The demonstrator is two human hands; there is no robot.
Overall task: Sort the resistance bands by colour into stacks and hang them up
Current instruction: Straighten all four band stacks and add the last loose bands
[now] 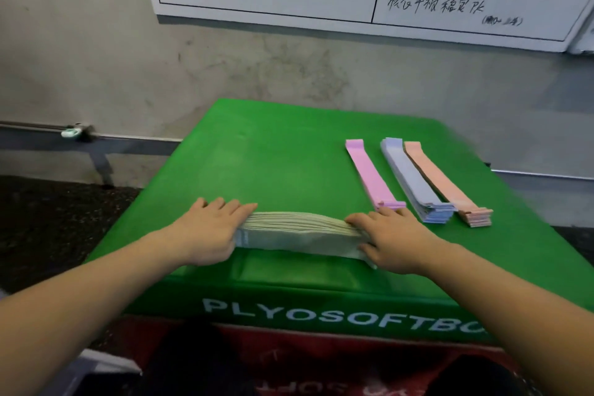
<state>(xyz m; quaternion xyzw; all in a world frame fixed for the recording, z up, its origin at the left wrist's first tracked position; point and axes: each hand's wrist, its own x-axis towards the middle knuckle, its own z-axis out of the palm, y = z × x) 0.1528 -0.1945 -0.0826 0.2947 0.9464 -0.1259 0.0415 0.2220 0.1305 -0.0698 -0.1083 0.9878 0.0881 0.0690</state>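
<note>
Green bands stack (299,235), fingers (244,207) gripping both ends

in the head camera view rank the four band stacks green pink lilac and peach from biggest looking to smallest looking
1. Green stack: largest, though nearest the camera, which flatters it.
2. Lilac stack: wider and thicker than its neighbours.
3. Pink stack and peach stack: too alike to rank.

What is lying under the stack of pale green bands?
The pale green stack rests on the green plyo box, a hand gripping each end: left hand, right hand. Whatever lies directly beneath the stack is covered.
</note>
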